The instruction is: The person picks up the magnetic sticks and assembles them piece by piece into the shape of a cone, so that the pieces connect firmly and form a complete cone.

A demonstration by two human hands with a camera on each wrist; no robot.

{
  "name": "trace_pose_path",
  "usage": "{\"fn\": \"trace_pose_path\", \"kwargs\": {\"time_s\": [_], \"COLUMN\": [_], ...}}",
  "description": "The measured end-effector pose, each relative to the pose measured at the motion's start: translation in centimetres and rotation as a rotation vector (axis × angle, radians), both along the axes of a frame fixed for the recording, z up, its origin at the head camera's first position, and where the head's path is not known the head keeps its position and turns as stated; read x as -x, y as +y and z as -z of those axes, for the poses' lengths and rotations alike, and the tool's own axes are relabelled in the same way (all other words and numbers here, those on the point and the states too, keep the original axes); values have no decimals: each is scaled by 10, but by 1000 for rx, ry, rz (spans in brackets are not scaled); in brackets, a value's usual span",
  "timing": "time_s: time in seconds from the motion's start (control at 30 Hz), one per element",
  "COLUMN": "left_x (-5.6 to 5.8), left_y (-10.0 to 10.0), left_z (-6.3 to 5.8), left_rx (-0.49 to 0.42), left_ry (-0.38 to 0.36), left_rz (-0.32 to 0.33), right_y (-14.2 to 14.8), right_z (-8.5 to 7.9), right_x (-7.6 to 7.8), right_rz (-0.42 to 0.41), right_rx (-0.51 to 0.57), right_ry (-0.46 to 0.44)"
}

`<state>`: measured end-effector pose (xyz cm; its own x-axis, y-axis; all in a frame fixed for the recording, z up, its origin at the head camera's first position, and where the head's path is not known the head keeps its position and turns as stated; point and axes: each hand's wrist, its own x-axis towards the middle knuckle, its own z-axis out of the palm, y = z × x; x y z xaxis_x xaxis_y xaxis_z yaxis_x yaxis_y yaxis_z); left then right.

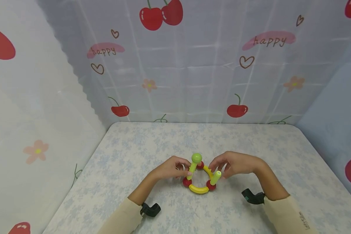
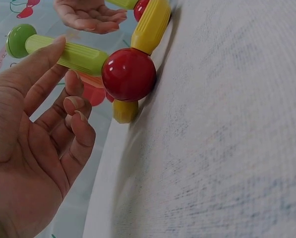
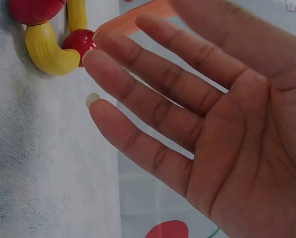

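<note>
On the table lies a ring of curved yellow pieces (image 1: pixel 199 189) joined by red balls (image 1: pixel 187 182). A light-green ribbed rod (image 2: pixel 78 54) rises from its left red ball, topped by a green ball (image 1: pixel 196 158). My left hand (image 1: pixel 174 168) pinches this rod between thumb and index finger; the other fingers curl loosely below. A second green rod (image 1: pixel 215 177) stands tilted on the right red ball. Close beside it, my right hand (image 1: pixel 237 163) hovers with loosely extended fingers. An orange ribbed piece (image 3: pixel 138 19) shows behind the right fingertips; its far end is hidden.
A pale table (image 1: pixel 128 146) with a blue floral pattern carries the toy. Curtains (image 1: pixel 187 65) printed with cherries hang at the back and sides. Black wrist cameras (image 1: pixel 150 210) sit on both forearms.
</note>
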<state>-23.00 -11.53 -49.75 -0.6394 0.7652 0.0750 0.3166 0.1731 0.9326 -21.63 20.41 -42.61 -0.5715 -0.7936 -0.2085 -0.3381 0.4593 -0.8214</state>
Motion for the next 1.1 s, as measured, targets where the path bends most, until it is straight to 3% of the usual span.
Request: {"fn": "trace_pose_path", "kwargs": {"time_s": [0.33, 0.67, 1.1], "left_x": [-1, -2, -1], "left_y": [1, 3, 2], "left_z": [-1, -3, -1], "left_rx": [-6, -15, -21], "left_ry": [-7, -3, -7], "left_rz": [5, 10, 31], "right_y": [-11, -21, -26], "right_z": [7, 12, 17], "right_x": [0, 1, 1], "right_rz": [-47, -8, 21], "right_rx": [54, 71, 82], "right_ry": [23, 119, 116]}}
